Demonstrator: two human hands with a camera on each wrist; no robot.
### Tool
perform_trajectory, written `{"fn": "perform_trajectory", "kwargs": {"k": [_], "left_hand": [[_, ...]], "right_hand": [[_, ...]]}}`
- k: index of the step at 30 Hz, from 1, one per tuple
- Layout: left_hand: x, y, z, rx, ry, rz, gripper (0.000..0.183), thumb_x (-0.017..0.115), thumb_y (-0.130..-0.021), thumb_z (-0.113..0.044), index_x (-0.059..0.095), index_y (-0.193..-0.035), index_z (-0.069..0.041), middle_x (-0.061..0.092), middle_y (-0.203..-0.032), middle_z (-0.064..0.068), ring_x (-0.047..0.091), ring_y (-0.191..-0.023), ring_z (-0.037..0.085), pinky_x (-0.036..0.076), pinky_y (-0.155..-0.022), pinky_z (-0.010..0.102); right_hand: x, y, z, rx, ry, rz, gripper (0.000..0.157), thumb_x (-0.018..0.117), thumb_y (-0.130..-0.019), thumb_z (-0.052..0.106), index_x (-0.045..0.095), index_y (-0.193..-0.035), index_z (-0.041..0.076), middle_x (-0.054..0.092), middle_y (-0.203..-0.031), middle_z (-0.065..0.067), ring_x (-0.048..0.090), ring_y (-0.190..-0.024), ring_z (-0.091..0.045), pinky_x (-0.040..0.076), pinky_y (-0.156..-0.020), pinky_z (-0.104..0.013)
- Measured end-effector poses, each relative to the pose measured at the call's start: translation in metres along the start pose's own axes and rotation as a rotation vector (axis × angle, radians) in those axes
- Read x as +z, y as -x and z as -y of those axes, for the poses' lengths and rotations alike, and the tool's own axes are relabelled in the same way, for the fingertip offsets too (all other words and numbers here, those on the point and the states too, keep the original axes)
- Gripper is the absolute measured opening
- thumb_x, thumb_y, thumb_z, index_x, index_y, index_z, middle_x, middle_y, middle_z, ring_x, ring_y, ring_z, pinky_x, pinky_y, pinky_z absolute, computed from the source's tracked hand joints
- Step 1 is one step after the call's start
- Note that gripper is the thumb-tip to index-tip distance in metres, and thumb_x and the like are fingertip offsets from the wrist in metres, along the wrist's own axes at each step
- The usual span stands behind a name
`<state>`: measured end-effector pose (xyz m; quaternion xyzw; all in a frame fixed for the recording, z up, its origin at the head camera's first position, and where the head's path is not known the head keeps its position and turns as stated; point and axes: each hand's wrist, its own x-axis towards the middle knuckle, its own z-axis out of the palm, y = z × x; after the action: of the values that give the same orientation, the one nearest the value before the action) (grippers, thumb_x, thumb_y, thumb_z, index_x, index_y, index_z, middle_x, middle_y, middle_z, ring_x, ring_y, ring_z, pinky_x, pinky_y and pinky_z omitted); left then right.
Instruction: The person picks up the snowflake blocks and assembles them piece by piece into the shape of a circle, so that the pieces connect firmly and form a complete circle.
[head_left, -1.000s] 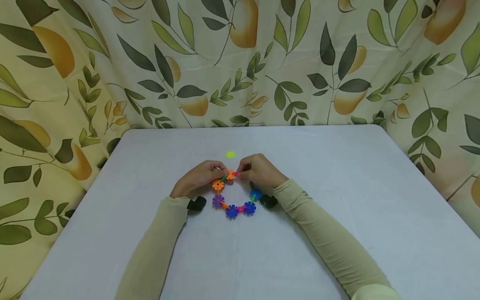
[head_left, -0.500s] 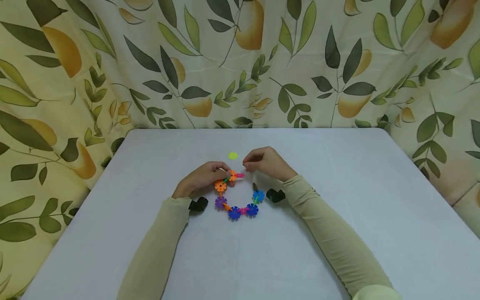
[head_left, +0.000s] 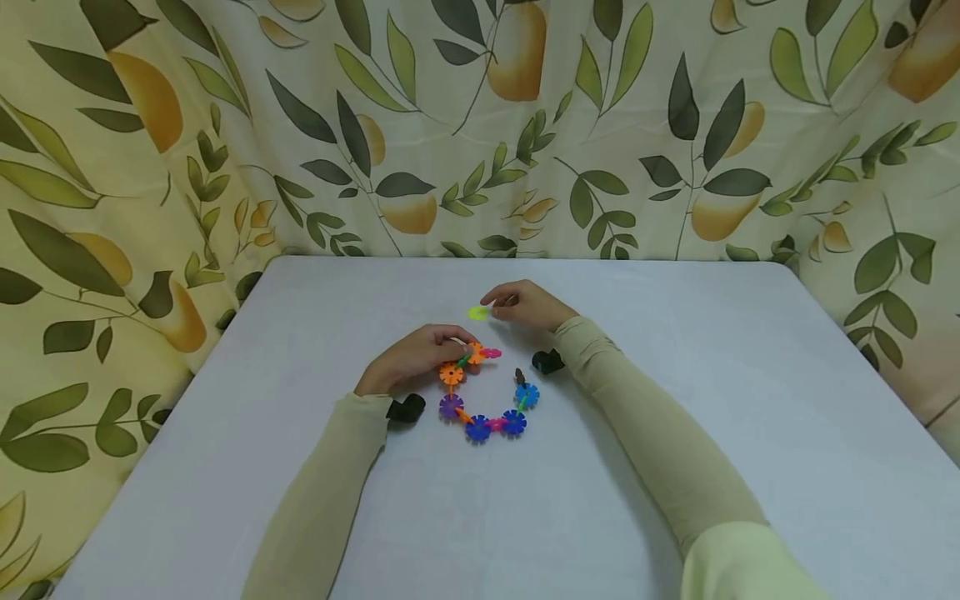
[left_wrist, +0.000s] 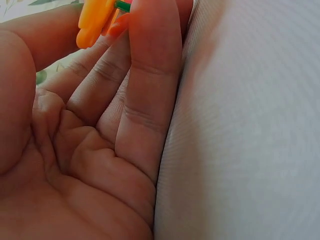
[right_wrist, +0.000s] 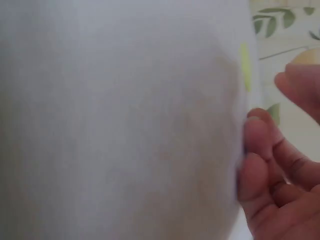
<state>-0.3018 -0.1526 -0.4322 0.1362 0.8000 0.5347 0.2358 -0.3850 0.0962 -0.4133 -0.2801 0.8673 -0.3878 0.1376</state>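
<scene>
A ring-shaped chain of notched plastic snowflake discs, with a gap at its upper right, lies on the table. My left hand (head_left: 416, 354) holds its upper left end, pinching an orange disc (head_left: 476, 353); a pink disc (head_left: 492, 353) sticks out past the fingers at that end. The other end has a light blue disc (head_left: 527, 395) and a brown disc (head_left: 520, 377). Beyond the chain lies a loose yellow disc (head_left: 477, 313). My right hand (head_left: 531, 307) is just right of it, thumb and fingers apart and nothing seen between them. In the right wrist view the yellow disc (right_wrist: 245, 67) shows edge-on.
A white cloth covers the table (head_left: 645, 375), whose far edge meets a leaf-and-fruit patterned curtain (head_left: 465, 150). Black wrist-worn devices (head_left: 406, 409) hang under both wrists, close to the chain's sides.
My right hand has let go of the pink disc and moved up and away to the yellow disc. The left hand keeps its hold on the chain. The head view has shifted slightly.
</scene>
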Motion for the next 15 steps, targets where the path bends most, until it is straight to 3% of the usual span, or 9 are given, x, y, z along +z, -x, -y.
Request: {"fn": "perform_trajectory", "kwargs": {"k": [5,15], "left_hand": [[0.000,-0.002,0.000,0.001,-0.002,0.000,0.029,0.062,-0.108,-0.023,0.074,-0.132,-0.011,0.071,-0.107,0.007,0.058,-0.099,0.024,0.042,-0.099,0.042],[0.000,-0.002,0.002,0.016,0.001,0.005,0.030,0.062,-0.109,-0.024,0.073,-0.134,-0.010,0.077,-0.108,0.006,0.061,-0.100,0.025,0.042,-0.103,0.044]], "right_hand": [[0.003,-0.011,0.002,-0.011,0.023,0.031,0.035,0.067,-0.104,0.007,0.069,-0.138,0.001,0.067,-0.110,-0.015,0.058,-0.100,-0.029,0.047,-0.088,-0.037],[0.013,-0.021,0.010,0.069,0.144,0.029,0.035,0.073,-0.099,0.006,0.074,-0.134,0.006,0.064,-0.122,-0.021,0.057,-0.112,-0.033,0.049,-0.099,-0.046]]}}
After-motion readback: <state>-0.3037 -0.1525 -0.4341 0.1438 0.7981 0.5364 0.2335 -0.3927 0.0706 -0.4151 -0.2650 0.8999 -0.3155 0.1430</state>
